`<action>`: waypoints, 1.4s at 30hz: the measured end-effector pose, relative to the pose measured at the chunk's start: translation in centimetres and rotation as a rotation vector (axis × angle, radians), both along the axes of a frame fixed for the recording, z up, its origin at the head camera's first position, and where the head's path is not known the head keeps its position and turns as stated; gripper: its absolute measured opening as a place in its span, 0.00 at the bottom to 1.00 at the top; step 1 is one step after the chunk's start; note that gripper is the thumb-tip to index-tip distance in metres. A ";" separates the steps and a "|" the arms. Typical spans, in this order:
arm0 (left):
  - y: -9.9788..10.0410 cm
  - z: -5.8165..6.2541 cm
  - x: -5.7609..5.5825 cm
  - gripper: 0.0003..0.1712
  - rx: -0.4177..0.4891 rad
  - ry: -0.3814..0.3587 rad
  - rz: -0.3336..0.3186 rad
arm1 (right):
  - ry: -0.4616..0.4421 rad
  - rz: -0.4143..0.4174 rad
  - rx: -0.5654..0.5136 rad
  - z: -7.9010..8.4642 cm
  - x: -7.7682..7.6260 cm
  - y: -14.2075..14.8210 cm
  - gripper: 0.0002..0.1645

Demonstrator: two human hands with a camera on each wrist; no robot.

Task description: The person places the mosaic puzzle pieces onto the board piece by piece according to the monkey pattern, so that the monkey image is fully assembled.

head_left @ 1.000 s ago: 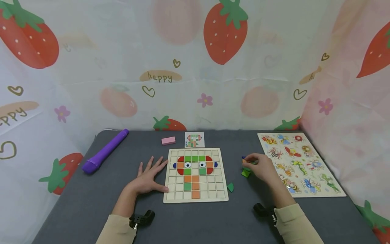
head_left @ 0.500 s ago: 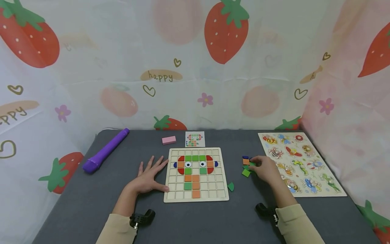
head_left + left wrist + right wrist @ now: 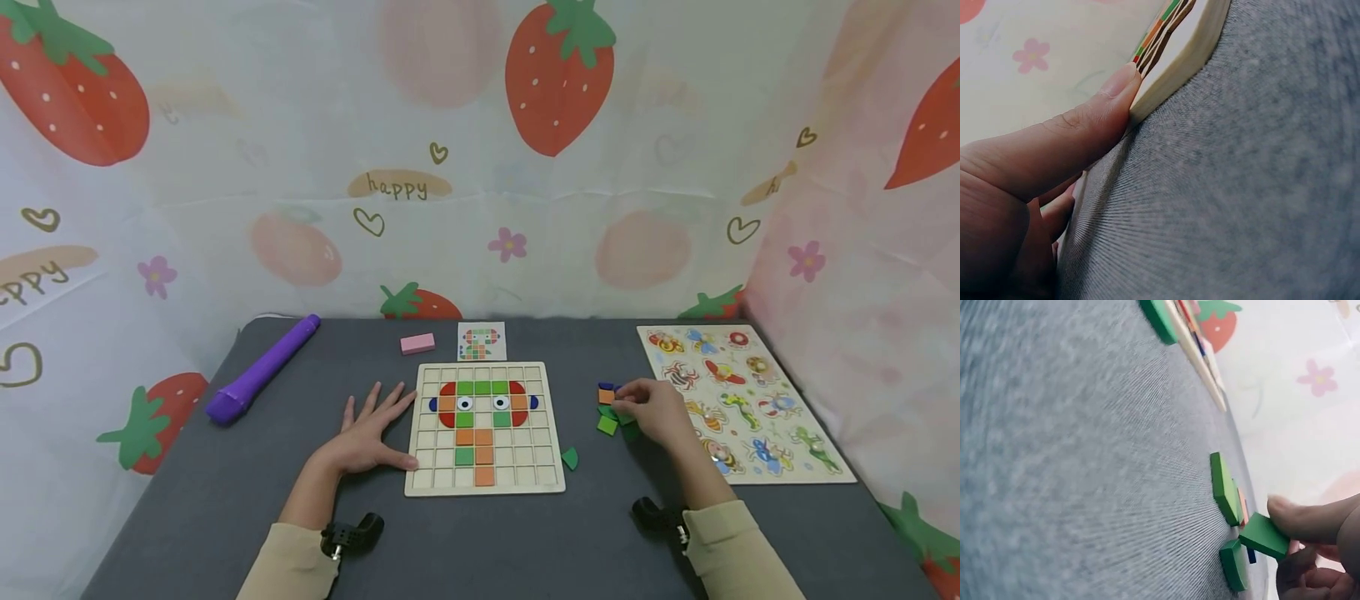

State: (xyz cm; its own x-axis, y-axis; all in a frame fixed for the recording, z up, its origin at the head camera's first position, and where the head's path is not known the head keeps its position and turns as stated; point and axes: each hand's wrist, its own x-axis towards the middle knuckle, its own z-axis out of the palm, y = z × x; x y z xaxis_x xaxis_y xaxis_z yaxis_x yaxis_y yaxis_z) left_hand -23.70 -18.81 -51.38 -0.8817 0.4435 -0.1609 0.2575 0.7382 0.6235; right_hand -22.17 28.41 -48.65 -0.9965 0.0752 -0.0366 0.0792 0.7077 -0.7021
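Grid board [image 3: 531,458] lies flat on the grey desk [image 3: 495,550], with a coloured figure of tiles set in its cells and many cells bare. Slipping sideways looks the main hazard for something so broad: a shove at its edge could jog the tiles loose if they sit shallowly, and their depth cannot be judged.

Left hand [image 3: 365,443] has its fingers spread wide, the thumb touching the near left corner. It seems to steady that side only, so a hard press at the far right might turn the board about that corner.

Right hand [image 3: 662,410] holds a green piece between thumb and fingers, well apart from the board and close over a small cluster. Lifting or lowering carelessly there could scatter the neighbours.

Just beyond the board's far edge lies a printed card [image 3: 482,342]; if the board were pushed away, it could ride against it.

Among the loose bits, the light green square [image 3: 607,425] and orange square [image 3: 606,397] lie close enough to be knocked. The dark green wedge [image 3: 571,458] beside the board's right edge could be swept by a low pass.

Smallest worry, the green piece [image 3: 1264,536] itself: pinched near one end, it could twist or drop.
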 end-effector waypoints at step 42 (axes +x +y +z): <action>0.0 0.0 0.0 0.68 0.004 0.004 0.001 | 0.004 0.218 -0.153 2.0 1.5 -7.7 0.06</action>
State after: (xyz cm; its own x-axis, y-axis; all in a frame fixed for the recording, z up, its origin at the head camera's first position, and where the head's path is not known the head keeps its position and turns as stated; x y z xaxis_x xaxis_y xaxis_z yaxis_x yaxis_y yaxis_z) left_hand -23.69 -18.78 -51.39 -0.8827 0.4435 -0.1557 0.2594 0.7358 0.6256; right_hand -20.66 20.68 -46.65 -0.9887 -0.1474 -0.0274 -0.0662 0.5934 -0.8022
